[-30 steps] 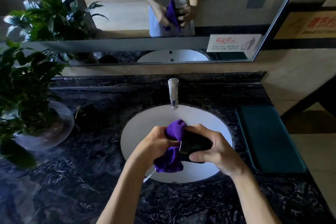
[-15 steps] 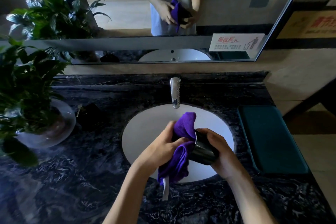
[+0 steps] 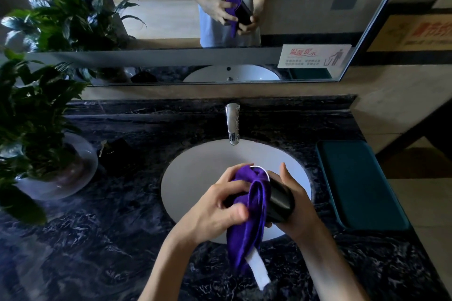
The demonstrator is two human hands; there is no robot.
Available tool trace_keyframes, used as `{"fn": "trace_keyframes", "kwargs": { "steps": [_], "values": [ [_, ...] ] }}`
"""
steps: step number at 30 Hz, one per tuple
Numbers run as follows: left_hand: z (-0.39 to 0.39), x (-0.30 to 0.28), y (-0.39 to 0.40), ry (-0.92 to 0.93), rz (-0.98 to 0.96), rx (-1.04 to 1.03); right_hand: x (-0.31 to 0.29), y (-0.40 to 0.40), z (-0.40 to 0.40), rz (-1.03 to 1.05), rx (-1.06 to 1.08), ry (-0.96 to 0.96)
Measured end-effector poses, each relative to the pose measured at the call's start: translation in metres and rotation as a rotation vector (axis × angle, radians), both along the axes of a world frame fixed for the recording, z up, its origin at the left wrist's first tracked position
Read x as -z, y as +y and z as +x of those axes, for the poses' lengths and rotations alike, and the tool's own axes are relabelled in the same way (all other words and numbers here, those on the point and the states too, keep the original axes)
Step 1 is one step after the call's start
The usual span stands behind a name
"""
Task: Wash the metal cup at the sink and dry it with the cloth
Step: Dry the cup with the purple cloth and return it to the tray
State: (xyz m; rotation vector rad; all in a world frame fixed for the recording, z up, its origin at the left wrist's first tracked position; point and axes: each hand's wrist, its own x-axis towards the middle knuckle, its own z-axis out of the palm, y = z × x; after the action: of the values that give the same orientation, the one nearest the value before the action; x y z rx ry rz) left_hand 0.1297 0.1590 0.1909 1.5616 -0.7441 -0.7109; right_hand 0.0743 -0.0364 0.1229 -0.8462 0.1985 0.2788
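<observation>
Over the white sink basin (image 3: pixel 195 173) I hold a dark metal cup (image 3: pixel 280 199), tilted with its rim toward the upper left. My right hand (image 3: pixel 293 203) wraps the cup from underneath and the right side. My left hand (image 3: pixel 217 208) grips a purple cloth (image 3: pixel 252 215), part of it stuffed into the cup's mouth. The rest of the cloth hangs down below my hands, a white label (image 3: pixel 258 269) at its end. The chrome faucet (image 3: pixel 232 122) stands behind the basin, no water running.
A dark marble counter (image 3: pixel 97 239) surrounds the basin. A potted plant in a glass bowl (image 3: pixel 61 171) stands at the left, with a small dark object (image 3: pixel 115 151) beside it. A teal mat (image 3: pixel 357 183) lies on the right. A mirror (image 3: pixel 171 19) fills the wall behind.
The cloth has been pushed further into the cup and now hangs lower, its label showing. The cup's rim has tipped more toward the upper left, and both hands have shifted slightly.
</observation>
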Motion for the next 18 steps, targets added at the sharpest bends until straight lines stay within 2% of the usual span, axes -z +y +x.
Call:
{"fn": "trace_keyframes", "kwargs": {
  "steps": [2,3,6,8,12,16,18],
  "values": [
    [0.001,0.001,0.002,-0.047,0.039,0.091,-0.003,-0.004,0.002,-0.005,-0.041,0.011],
    [0.000,0.001,0.002,-0.091,0.062,0.075,-0.004,-0.005,0.003,-0.039,-0.046,0.023],
    [-0.004,0.005,-0.007,-0.271,0.102,-0.212,-0.012,0.001,0.007,-0.106,0.004,0.056],
    [-0.004,0.005,-0.014,-0.337,0.107,-0.346,-0.015,0.004,0.004,-0.127,0.080,0.006],
    [0.000,0.002,-0.017,-0.302,0.197,-0.426,-0.022,0.008,-0.004,-0.034,0.111,-0.159],
    [-0.003,0.005,-0.024,-0.467,0.272,-0.552,-0.029,0.016,-0.001,-0.152,0.236,-0.082],
    [-0.004,0.004,-0.025,-0.397,0.214,-0.574,-0.030,0.020,0.000,-0.221,0.261,-0.040]
  ]
}}
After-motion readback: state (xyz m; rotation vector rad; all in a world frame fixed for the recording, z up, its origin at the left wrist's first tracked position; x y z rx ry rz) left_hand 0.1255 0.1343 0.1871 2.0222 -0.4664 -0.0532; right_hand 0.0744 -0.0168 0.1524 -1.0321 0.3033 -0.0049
